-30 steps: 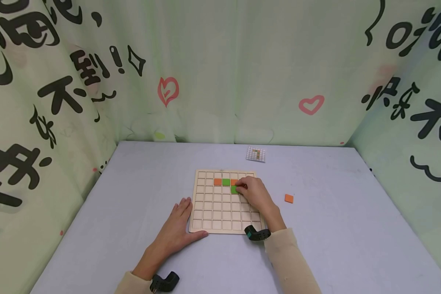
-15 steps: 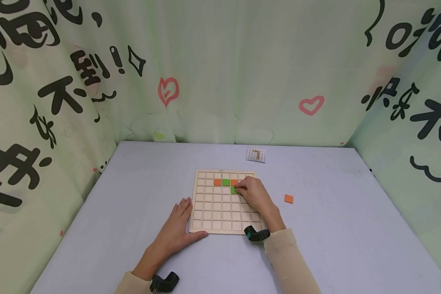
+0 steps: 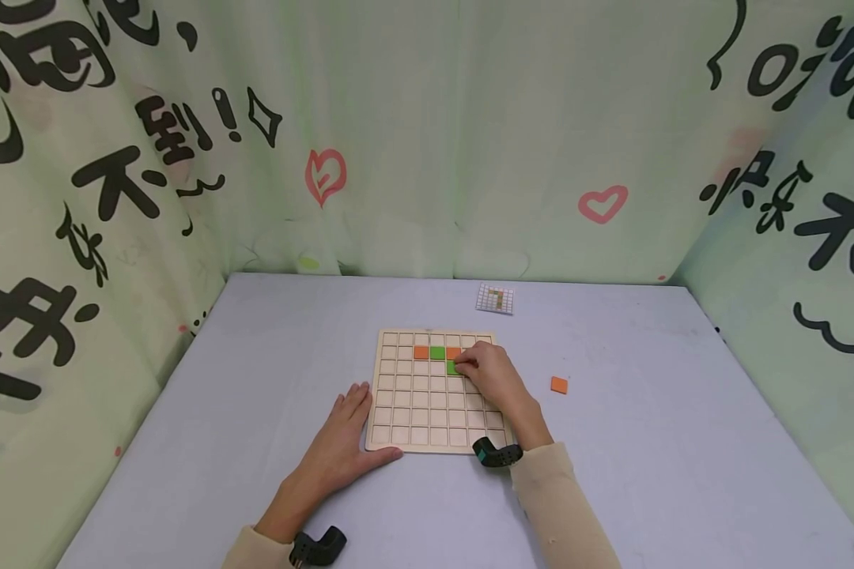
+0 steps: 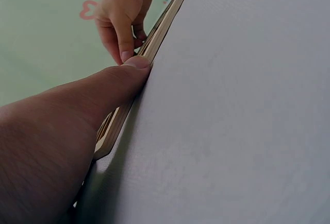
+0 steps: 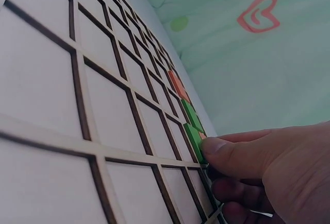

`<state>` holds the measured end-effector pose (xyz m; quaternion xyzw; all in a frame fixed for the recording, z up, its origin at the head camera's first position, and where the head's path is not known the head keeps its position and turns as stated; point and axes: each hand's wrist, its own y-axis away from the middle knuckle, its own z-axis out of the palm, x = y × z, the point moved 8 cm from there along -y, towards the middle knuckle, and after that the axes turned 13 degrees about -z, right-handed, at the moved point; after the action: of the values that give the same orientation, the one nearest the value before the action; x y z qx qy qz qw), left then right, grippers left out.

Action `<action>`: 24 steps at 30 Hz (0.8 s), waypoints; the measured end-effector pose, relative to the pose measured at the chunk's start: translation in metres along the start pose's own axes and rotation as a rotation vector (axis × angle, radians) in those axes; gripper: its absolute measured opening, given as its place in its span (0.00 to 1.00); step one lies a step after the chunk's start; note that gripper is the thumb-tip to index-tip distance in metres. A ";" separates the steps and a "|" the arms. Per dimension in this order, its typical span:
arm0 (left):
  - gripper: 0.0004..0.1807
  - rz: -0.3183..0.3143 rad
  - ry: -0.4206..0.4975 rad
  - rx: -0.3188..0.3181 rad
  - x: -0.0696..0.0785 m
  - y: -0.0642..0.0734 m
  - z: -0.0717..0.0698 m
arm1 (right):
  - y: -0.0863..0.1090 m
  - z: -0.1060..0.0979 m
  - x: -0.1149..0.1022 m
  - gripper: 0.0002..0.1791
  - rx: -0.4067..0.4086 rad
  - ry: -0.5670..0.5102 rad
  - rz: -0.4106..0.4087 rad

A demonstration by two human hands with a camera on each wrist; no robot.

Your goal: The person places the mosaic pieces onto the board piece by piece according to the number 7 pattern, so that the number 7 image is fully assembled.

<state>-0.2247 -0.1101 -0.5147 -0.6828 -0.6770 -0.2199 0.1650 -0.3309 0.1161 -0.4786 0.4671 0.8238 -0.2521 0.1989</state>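
As the left hand lies spread along the near left corner of a gridded wooden board, the person's right hand pinches a lower green tile between thumb and fingers, over a square of the third row from the far edge. From here I cannot tell whether that tile sits fully down in its square. The left hand's fingers are straight at the board's left side, the thumb stretched out from them and touching the near edge; the hand grips no tile.

In the second row, from left to right, lie a left orange tile, an upper green tile and a right orange tile, the last partly covered by the right hand's fingertips. The pinched tile is directly on the near side of it. A loose orange tile rests on the pale surface, to the right of the board and apart from it. Beyond the board's far edge lies a small gridded card bearing a coloured pattern.
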 end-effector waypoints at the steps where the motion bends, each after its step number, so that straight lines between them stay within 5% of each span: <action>1: 0.58 0.000 -0.002 0.000 0.000 0.000 0.000 | 0.000 0.000 0.000 0.08 0.000 -0.001 -0.002; 24: 0.58 0.011 -0.001 0.004 -0.001 0.000 0.001 | 0.001 -0.002 -0.003 0.09 -0.030 -0.002 0.064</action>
<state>-0.2246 -0.1107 -0.5159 -0.6861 -0.6738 -0.2175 0.1671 -0.3290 0.1161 -0.4755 0.4900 0.8120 -0.2337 0.2145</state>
